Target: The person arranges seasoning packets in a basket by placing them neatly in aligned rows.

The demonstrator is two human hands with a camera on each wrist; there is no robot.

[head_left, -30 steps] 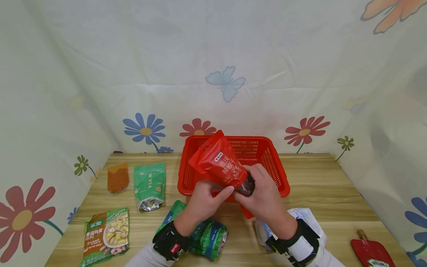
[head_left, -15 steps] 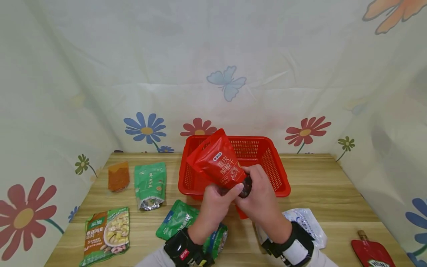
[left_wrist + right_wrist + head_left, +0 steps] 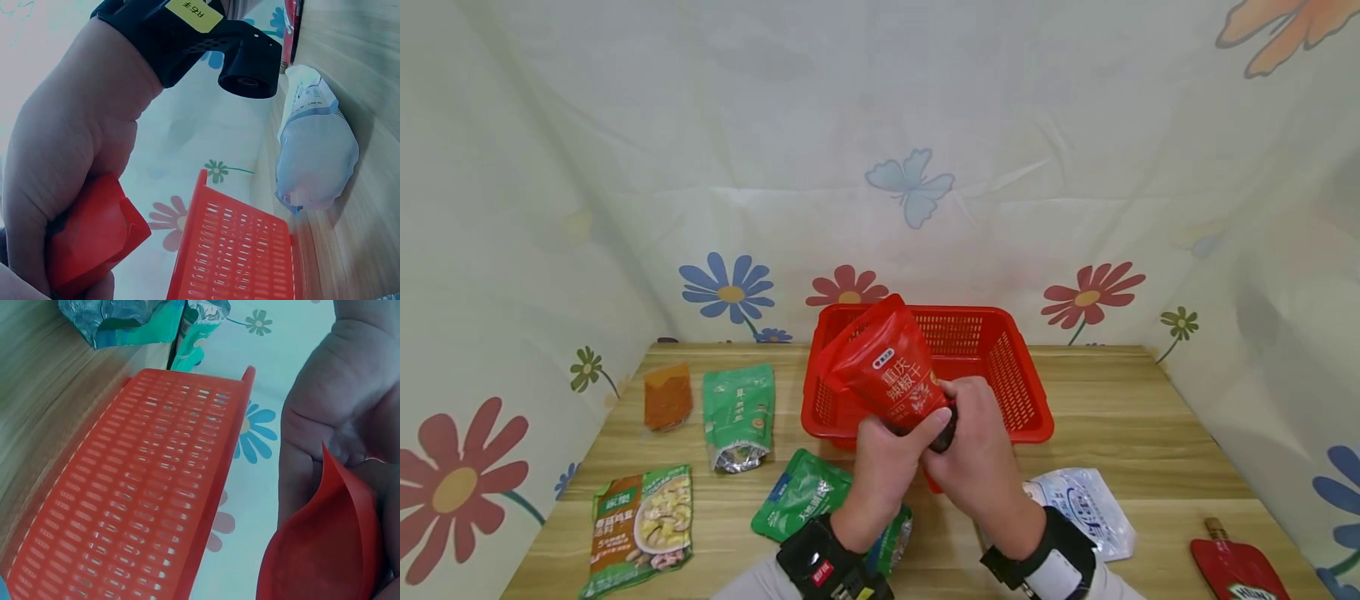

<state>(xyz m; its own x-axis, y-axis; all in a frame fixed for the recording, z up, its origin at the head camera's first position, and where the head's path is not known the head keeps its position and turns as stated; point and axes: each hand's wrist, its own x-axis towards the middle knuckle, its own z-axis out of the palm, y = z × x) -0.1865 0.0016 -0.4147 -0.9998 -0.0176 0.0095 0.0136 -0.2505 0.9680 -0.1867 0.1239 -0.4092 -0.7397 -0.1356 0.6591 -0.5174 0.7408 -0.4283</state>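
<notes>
Closest in my head view, black straps (image 3: 1051, 550) ring both wrists. Just past them the left hand (image 3: 886, 471) and right hand (image 3: 981, 454) grip the lower end of a red pouch (image 3: 887, 367) between them, left thumb across its front, right fingers curled about its side. I see the pouch held over the near part of the basket (image 3: 1011, 375), its top tipped to the upper left: glossy, with white characters, a small white label and a pale sprig, dark at the gripped end. That print reaches me from the head camera alone; the left wrist view gives me a plain, creased red end, the right a curved flap. The left wrist view also shows me a gap between pouch and basket. On the table (image 3: 1097, 408) lie a green bag (image 3: 805, 496), the bowl-print packet (image 3: 642, 529), the Heinz pack (image 3: 1238, 567) and a white bag (image 3: 1086, 508), whose bulging side I get only from the left wrist. Farther off are the teal pack (image 3: 739, 417) and orange packet (image 3: 667, 398). The head view looks into the basket; my right wrist view has its slotted wall and crumpled foil (image 3: 211, 309) beyond. Flowered cloth (image 3: 775, 150) hangs behind.
</notes>
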